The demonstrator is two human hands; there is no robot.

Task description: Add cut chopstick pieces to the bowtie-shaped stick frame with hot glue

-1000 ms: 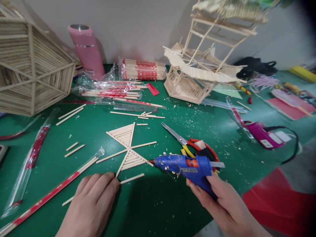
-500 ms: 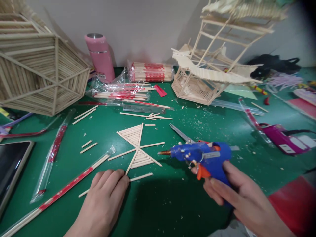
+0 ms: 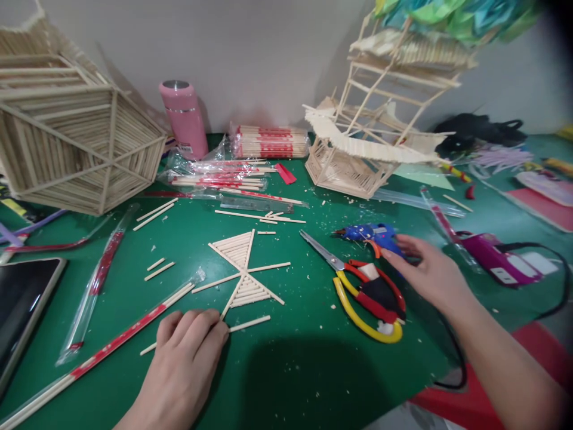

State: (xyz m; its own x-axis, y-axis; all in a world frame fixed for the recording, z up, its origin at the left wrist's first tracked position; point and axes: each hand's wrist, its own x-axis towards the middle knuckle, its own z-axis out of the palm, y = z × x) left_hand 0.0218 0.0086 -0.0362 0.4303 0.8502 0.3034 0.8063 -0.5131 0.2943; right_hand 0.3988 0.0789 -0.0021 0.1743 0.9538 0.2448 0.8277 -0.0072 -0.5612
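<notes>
The left hand (image 3: 185, 364) lies flat, fingers together, pressing a loose stick (image 3: 244, 324) beside the fan-shaped stick panel (image 3: 242, 272) on the green desk (image 3: 295, 370). The right hand (image 3: 430, 275), open, touches the blue glue gun (image 3: 369, 233) (lying beyond the scissors (image 3: 362, 286)).

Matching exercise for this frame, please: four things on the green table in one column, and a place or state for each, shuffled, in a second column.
Things:
1. glue gun
2. scissors
3. pink flask
4. stick fan

Places or states:
A. standing upright by the wall
B. flat on the table, just beyond the left hand
C. at the right hand's fingertips
D. lying between the fan and the right hand, red and yellow handles

Pairs: 1-C, 2-D, 3-A, 4-B
</notes>
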